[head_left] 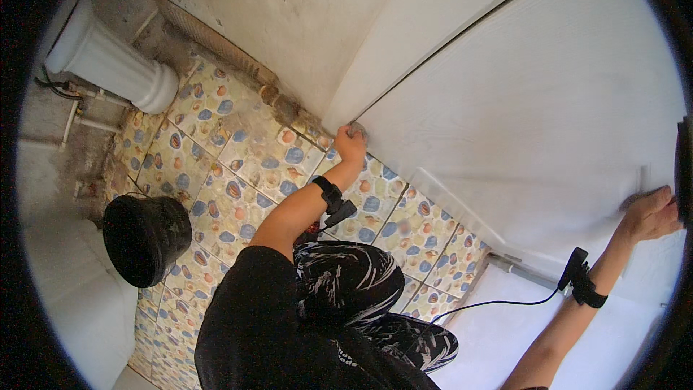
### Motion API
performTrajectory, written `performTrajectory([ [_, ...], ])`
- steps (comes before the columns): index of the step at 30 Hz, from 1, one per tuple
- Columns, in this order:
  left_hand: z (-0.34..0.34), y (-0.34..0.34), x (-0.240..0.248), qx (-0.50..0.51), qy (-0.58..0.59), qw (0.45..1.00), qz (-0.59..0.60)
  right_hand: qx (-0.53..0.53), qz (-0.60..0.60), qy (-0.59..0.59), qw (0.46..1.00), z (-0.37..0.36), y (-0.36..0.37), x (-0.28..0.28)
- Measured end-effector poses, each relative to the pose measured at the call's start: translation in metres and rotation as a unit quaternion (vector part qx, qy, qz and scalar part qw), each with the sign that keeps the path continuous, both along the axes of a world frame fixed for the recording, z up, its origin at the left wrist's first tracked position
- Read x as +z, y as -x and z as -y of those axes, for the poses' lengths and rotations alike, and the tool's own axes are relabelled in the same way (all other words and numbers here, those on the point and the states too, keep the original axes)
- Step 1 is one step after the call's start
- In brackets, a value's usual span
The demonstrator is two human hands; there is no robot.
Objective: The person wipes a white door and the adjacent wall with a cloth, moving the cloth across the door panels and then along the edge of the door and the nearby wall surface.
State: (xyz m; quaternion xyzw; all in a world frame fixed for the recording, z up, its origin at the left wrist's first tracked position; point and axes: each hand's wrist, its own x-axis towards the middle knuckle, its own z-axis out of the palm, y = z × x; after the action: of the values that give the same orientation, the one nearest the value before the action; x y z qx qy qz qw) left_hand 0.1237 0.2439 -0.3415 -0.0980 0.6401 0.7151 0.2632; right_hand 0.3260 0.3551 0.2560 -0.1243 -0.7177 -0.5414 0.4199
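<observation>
A large white door [505, 101] with a pale wood grain stands at an angle across the right side. My left hand [350, 146] reaches to its bottom corner by the wall. The fingers are closed on a small grey pad or wad of cloth [357, 130], mostly covered by the hand; its exact kind is unclear. On the far right, my right hand [650, 215] is at the door's outer edge, thumb toward the face, the other fingers partly lost at the rim. It appears to grip that edge.
A black bucket [144, 240] stands on the patterned tile floor [238, 155] at left. Behind it are a white pedestal [115, 58] and thin pipes [97, 124]. A stained wall [289, 14] runs along the back, with a dirty strip at its foot. Black straps circle both wrists.
</observation>
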Motion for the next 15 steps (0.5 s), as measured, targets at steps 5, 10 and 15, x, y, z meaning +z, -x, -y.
performTrajectory([
  [5,0.012,-0.014,0.134,-0.037,-0.118,0.992,0.031,-0.006,-0.032,0.002,0.999,-0.004,-0.013,0.001],
  [10,0.024,-0.007,0.187,-0.041,-0.171,0.984,0.005,0.067,-0.033,-0.002,0.997,-0.008,-0.001,-0.005],
  [15,0.035,-0.001,0.271,-0.074,-0.222,0.971,-0.052,0.061,-0.043,0.002,0.997,-0.004,0.003,-0.003],
])
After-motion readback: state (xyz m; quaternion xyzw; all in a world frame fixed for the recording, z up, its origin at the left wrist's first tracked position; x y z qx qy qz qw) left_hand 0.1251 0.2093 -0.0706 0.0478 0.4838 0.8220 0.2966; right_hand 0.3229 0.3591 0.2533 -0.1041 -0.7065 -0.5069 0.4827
